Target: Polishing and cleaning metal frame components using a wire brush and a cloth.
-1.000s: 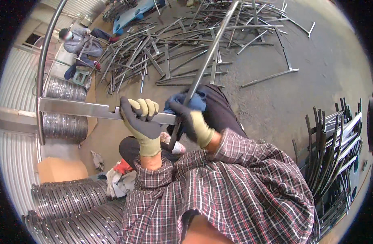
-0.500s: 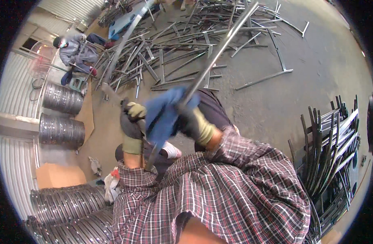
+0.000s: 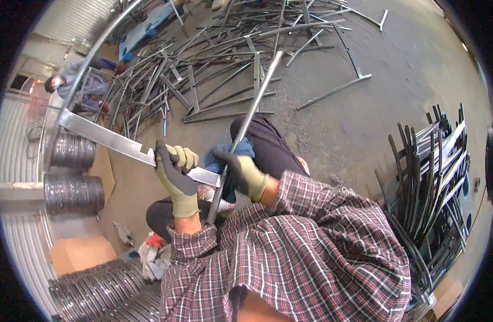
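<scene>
A metal frame [image 3: 107,137] is held up before me; its flat crossbar joins two long round tubes. Both my hands wear cream gloves with dark grey coated palms and fingers. My left hand [image 3: 176,173] is closed around the crossbar, near a notch in its edge. At the right-hand tube, close to where the crossbar meets it, my right hand [image 3: 245,173] is closed with a blue cloth [image 3: 244,146] bunched against the metal. The lower end of that tube reaches down by my left sleeve.
Loose metal frames [image 3: 225,72] lie heaped on the floor ahead. More frames [image 3: 432,177] stand stacked at the right. Wrapped black bundles [image 3: 74,193] line the left, near cardboard [image 3: 81,255] and rags [image 3: 150,256]. Another person [image 3: 85,83] sits at the far left.
The frame has turned, so its crossbar now shows broadside between my hands. The blue cloth, spread out before, is now bunched at my right hand. My view has shifted slightly.
</scene>
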Tool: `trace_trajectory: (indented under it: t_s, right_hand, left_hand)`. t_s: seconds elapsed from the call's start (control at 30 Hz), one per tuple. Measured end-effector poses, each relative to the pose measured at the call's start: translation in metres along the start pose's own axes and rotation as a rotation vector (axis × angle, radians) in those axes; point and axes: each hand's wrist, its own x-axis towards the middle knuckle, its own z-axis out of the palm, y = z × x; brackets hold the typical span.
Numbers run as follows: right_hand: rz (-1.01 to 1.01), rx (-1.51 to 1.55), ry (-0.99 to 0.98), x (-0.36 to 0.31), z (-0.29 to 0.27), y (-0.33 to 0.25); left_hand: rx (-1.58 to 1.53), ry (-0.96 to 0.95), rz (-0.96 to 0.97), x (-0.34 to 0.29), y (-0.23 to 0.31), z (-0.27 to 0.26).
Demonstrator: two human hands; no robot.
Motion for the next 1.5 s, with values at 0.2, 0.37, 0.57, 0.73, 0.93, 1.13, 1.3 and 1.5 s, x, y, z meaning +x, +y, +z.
trace_trajectory:
  t_s: [0.2,0.37,0.57,0.73,0.93,1.13,1.3,1.5]
  right_hand:
    - [-0.141,-0.122,0.210,0.074,-0.089,-0.167]
    - [-0.488,-0.380,0.663,0.096,-0.128,-0.214]
    - [-1.133,-1.028,0.318,0.080,-0.085,-0.101]
    - [-0.788,-1.642,0.349,0.047,-0.068,-0.114]
    - [-0.805,-1.623,0.306,0.062,-0.072,-0.166]
    - [-0.846,-1.022,-0.105,-0.004,0.045,-0.025]
    - [-0.610,-1.246,-0.281,0.002,0.029,-0.027]
    - [-1.214,-1.419,-0.237,0.053,0.049,-0.104]
  left_hand:
    - [-0.059,-0.244,-0.063,-0.058,0.032,-0.010]
    - [0.066,-0.302,0.123,-0.096,0.060,-0.036]
    - [0.086,-0.324,0.067,-0.060,0.047,-0.011]
    - [-0.042,-0.333,0.087,-0.070,0.062,-0.017]
    - [0.008,-0.480,0.090,-0.083,0.069,-0.031]
    - [-0.095,-0.295,0.127,-0.002,0.014,-0.009]
    - [0.084,-0.224,0.280,0.012,0.030,0.032]
    - [-0.096,-0.219,0.353,0.000,0.052,0.044]
